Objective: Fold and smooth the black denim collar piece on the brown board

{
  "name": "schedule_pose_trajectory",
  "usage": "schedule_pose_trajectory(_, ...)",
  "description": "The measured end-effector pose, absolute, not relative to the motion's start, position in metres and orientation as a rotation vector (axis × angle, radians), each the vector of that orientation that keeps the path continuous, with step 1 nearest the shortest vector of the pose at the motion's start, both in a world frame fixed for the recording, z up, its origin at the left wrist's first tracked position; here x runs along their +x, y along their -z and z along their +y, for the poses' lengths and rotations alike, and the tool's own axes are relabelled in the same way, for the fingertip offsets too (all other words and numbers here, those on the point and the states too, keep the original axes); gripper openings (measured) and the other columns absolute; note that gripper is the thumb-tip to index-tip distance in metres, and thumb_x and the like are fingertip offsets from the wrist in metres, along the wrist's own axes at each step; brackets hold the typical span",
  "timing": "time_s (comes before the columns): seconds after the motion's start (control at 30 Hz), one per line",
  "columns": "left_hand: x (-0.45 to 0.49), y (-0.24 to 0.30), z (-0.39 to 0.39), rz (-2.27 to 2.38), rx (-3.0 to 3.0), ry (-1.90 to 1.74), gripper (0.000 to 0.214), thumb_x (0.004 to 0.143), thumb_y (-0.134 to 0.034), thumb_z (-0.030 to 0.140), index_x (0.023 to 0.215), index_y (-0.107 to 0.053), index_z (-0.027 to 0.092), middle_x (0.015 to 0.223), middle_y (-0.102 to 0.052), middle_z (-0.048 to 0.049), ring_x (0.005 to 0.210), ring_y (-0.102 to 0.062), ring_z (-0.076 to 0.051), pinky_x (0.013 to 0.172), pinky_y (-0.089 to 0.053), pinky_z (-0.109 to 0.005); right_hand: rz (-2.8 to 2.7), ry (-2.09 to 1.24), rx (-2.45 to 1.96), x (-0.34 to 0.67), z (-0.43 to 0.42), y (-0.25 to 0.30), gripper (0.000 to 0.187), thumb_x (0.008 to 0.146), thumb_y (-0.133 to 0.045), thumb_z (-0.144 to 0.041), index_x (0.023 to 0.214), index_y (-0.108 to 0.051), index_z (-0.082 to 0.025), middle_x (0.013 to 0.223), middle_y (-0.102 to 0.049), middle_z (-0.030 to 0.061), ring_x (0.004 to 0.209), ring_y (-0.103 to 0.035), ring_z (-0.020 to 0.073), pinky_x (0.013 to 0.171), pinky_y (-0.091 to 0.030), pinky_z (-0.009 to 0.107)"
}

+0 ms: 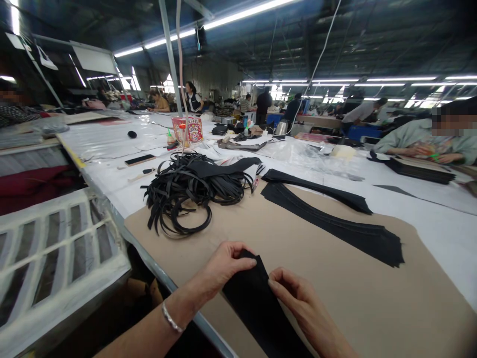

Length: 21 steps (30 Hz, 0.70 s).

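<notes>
A long black fabric strip (pixel 257 306) lies over the near part of the brown board (pixel 335 288), running down out of view. My left hand (pixel 227 261), with a silver bracelet at the wrist, pinches the strip's far end between thumb and fingers. On the strip's right edge, my right hand (pixel 292 291) has thumb and forefinger pressed together. Farther off, two curved stacks of black fabric pieces (pixel 331 223) rest side by side at the right. A tangled heap of thin black strips (pixel 194 189) lies at the board's far left.
A black phone (pixel 139 160) and a patterned red bucket (pixel 188 130) stand beyond the heap. Clear plastic sheeting (pixel 301 156) covers part of the white table. At the right a co-worker (pixel 436 136) sits behind stacked dark pieces (pixel 421 169). A white slatted rack (pixel 55 253) borders the table's left edge.
</notes>
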State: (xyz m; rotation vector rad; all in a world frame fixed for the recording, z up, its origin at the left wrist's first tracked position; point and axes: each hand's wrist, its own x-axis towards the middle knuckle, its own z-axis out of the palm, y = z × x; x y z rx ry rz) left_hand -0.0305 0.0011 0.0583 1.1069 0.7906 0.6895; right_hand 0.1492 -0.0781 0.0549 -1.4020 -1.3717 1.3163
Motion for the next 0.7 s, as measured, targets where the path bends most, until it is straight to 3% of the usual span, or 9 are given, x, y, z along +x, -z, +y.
schedule_pose_trajectory(0.13, -0.032, -0.068, -0.009, 0.875, 1.159, -0.672, 0.025, 0.062, -0.073, 0.029, 0.078, -0.067, 0.011, 0.066, -0.064, 0.0, 0.059, -0.054, -0.011, 0.059, -0.038, -0.022, -1.488, -1.201, -1.453, 0.143, -0.083, -0.058, 0.035, 0.089, -0.048, -0.052, 0.081, -0.057, -0.019, 0.073, -0.055, -0.0011, 0.07, -0.052, 0.0152, 0.065, -0.041, 0.026)
schedule_pose_trajectory(0.43, -0.04, -0.075, -0.02, 0.929, 1.292, -0.639, 0.021, 0.065, -0.066, 0.029, 0.075, -0.067, 0.011, 0.062, -0.061, 0.0009, 0.056, -0.048, -0.009, 0.054, -0.032, -0.02, -1.918, -0.016, -1.364, 0.121, -0.089, -0.071, 0.01, 0.092, -0.049, -0.024, 0.09, -0.059, -0.025, 0.086, -0.062, 0.0019, 0.081, -0.056, 0.0187, 0.072, -0.037, 0.032)
schedule_pose_trajectory(0.7, -0.043, -0.08, -0.026, 0.904, 1.381, -0.633, 0.017, 0.068, -0.062, 0.025, 0.074, -0.069, 0.011, 0.062, -0.061, 0.0009, 0.058, -0.05, -0.011, 0.056, -0.035, -0.021, -1.957, 0.068, -1.461, 0.118, -0.087, -0.065, 0.01, 0.094, -0.049, -0.021, 0.088, -0.057, -0.023, 0.085, -0.061, 0.0018, 0.08, -0.054, 0.0185, 0.071, -0.032, 0.033)
